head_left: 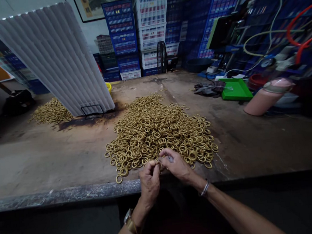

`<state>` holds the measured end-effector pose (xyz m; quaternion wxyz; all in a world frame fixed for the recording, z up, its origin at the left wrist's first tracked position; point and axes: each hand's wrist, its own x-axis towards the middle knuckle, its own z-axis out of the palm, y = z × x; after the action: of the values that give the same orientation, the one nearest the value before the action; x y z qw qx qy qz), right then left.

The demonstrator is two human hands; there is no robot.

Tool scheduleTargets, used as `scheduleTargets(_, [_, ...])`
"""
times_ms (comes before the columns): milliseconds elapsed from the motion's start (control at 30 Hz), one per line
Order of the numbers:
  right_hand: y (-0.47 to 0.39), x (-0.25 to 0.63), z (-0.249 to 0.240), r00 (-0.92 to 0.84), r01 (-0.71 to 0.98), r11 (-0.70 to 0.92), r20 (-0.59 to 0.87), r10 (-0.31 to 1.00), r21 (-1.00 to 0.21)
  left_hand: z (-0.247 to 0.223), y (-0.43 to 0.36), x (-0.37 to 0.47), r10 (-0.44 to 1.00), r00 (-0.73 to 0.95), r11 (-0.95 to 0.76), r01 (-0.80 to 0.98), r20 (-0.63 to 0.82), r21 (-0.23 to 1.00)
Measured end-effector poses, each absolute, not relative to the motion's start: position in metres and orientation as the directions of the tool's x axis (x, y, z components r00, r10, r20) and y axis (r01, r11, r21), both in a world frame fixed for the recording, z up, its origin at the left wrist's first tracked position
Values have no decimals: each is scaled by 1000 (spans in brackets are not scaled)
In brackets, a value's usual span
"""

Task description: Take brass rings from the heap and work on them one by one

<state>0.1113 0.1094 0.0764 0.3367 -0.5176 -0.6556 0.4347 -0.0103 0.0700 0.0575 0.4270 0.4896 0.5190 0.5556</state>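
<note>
A wide heap of brass-coloured rings point(159, 127) lies on the wooden workbench point(65, 160). At the heap's near edge, my left hand point(149, 181) is closed, its thumb and forefinger pinched together. My right hand point(178, 166) meets it there with curled fingers. Both sets of fingertips come together over the bench's front edge. Whatever small piece they pinch is mostly covered by the fingers; its kind does not show. One loose ring point(119, 179) lies apart at the heap's lower left corner.
A tall ribbed pale panel point(55, 60) stands in a wire holder, with a second ring pile point(51, 112) behind it. To the right are a green tray point(236, 89) and a pink cylinder point(265, 98). Blue crates point(123, 34) and white crates point(151, 17) are stacked behind.
</note>
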Motion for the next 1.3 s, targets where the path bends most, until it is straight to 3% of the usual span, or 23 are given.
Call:
scheduleTargets(133, [111,107,80,-244,428,99,-9,970,-899,62,69,-12,980,-144,-121,111,137,986])
scheduleTargets(333, [109,104,81,-256,282,-24,-99,962,-959,65,67,-12,980,47,199,-229,-193,953])
scheduleTargets(433, [109,106,82,-277,219,-65,-126,953,-974,65,66,-13,972,96,237,-360,-216,902])
scheduleTargets(533, [111,108,79,-222,302,-17,-88,971,-953,65,65,-14,969,90,247,-376,-230,893])
scheduleTargets(600, [110,110,75,-201,432,73,-17,980,-899,64,66,-15,971,69,239,-353,-229,905])
scheduleTargets(700, [107,113,70,-312,592,255,74,947,-764,64,67,-15,977,51,212,-288,-206,934])
scheduleTargets(933, [103,115,68,-486,747,450,60,872,-489,66,66,-17,984,24,176,-190,-175,966])
scheduleTargets(1100, [116,115,70,-426,841,397,4,905,-367,66,59,-24,980,124,189,-357,-154,915])
scheduleTargets(1300, [149,90,75,-363,849,401,172,916,-345,62,57,-31,972,112,230,-614,-205,755])
